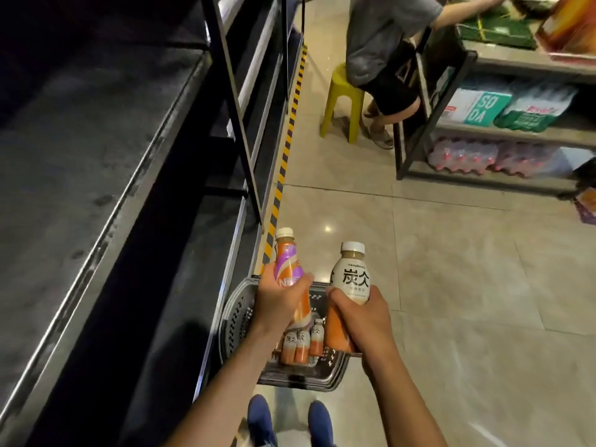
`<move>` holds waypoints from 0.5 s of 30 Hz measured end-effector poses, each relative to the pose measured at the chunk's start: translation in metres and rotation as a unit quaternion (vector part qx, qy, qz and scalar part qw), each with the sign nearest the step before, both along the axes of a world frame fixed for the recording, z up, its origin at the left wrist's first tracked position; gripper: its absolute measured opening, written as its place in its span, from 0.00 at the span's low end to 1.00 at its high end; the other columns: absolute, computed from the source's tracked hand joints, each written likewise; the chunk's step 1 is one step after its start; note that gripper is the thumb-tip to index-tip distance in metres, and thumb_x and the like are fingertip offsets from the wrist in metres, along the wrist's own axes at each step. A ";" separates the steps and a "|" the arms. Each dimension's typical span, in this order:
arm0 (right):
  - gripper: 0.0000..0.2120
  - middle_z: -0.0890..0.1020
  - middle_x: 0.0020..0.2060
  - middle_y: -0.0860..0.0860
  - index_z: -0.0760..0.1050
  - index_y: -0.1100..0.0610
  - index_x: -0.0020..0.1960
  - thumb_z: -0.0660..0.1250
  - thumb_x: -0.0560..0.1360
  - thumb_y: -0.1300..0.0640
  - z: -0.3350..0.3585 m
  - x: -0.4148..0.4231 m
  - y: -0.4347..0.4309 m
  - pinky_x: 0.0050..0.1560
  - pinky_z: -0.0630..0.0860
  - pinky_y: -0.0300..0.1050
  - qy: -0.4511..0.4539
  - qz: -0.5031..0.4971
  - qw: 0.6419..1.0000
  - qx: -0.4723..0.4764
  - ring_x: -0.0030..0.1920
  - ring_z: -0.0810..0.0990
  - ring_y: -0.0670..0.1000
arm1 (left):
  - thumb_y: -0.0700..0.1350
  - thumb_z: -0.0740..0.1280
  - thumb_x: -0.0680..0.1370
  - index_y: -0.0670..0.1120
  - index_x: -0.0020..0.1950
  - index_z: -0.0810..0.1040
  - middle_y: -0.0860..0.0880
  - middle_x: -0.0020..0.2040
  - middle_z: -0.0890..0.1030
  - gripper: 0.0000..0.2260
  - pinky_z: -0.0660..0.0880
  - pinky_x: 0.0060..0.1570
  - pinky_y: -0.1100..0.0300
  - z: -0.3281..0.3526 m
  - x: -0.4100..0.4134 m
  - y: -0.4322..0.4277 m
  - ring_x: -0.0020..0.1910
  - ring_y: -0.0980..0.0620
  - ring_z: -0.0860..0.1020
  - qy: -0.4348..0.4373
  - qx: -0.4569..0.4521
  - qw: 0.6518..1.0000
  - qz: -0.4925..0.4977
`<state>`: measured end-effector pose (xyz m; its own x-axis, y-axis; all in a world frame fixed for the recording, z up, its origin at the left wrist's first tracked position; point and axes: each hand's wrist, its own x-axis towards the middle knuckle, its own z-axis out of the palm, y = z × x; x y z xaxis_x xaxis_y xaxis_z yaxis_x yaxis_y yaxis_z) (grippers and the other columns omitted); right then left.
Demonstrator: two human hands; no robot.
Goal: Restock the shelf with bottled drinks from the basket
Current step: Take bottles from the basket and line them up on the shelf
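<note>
My left hand (pixel 280 301) grips an orange and purple bottle (pixel 288 262) with a white cap, held upright above the basket. My right hand (pixel 361 317) grips a white and orange bottle (pixel 350 279) with black characters on its label, beside the first one. Below both hands a dark plastic basket (pixel 235 321) stands on the floor, and several small white and orange bottles (pixel 300 345) lie in it. The dark metal shelf (pixel 80 162) runs along my left, its wide top board bare.
A person sits on a yellow-green stool (pixel 343 98) ahead in the aisle. A second rack (pixel 503 130) at the right holds drink cartons and shrink-wrapped bottle packs. A yellow and black striped strip (pixel 287 146) edges the shelf base. My blue shoes (pixel 290 421) stand behind the basket on the tiled floor.
</note>
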<state>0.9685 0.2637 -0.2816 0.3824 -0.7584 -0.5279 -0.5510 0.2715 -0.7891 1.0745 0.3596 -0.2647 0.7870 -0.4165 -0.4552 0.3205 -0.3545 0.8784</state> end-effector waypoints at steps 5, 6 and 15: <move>0.17 0.84 0.43 0.49 0.76 0.50 0.50 0.77 0.66 0.46 0.049 -0.008 0.000 0.45 0.82 0.51 -0.048 0.052 0.996 -0.046 0.43 0.83 0.50 | 0.44 0.74 0.75 0.51 0.52 0.73 0.49 0.44 0.79 0.11 0.73 0.32 0.72 0.058 -0.026 0.017 0.40 0.56 0.78 -0.051 -0.030 0.998 0.028; 0.17 0.84 0.43 0.48 0.77 0.49 0.50 0.77 0.66 0.45 0.057 -0.007 -0.001 0.45 0.82 0.50 -0.056 0.066 0.995 -0.052 0.43 0.83 0.49 | 0.44 0.74 0.74 0.51 0.51 0.73 0.49 0.43 0.79 0.11 0.74 0.32 0.73 0.067 -0.032 0.022 0.39 0.56 0.78 -0.069 -0.029 0.996 0.043; 0.16 0.84 0.43 0.48 0.77 0.51 0.51 0.77 0.67 0.47 0.125 0.005 0.022 0.40 0.78 0.46 -0.154 0.235 0.956 -0.082 0.43 0.83 0.49 | 0.48 0.74 0.73 0.51 0.52 0.75 0.47 0.46 0.81 0.12 0.79 0.42 0.57 0.131 -0.083 0.081 0.44 0.50 0.83 -0.108 -0.051 0.961 0.248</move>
<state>0.9736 0.2853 -0.1569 0.8192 -0.5279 -0.2240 -0.3170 -0.0913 -0.9440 0.9916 0.4405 -0.1339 0.9719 0.0009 -0.2352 0.2338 -0.1126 0.9657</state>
